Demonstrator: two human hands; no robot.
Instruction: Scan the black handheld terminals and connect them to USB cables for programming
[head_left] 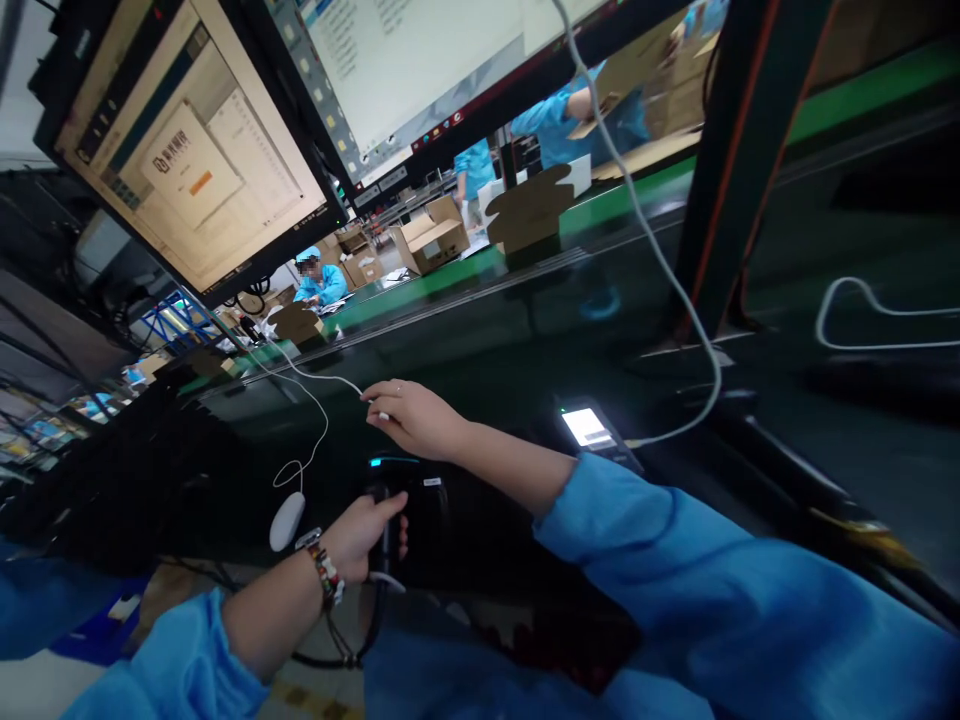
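My left hand [361,535] is wrapped round the handle of a black handheld scanner [387,535]. A small blue light glows near the scanner's top, and a dark cable hangs from below the grip. Above and to the right, my right hand [416,418] has its fingers closed on a thin white cable [330,377]. The cable runs from the fingertips to the far left, and a small white tip shows under the fingers. A white mouse [287,522] lies left of my left hand. Beyond my right forearm is a small device with a lit screen [589,427].
Two monitors [195,150] [420,70] hang over the dark green bench. Another white cable [645,215] drops to the lit device. A dark post [739,170] stands at right. Cardboard boxes [433,237] and a co-worker in blue [322,284] are across the bench.
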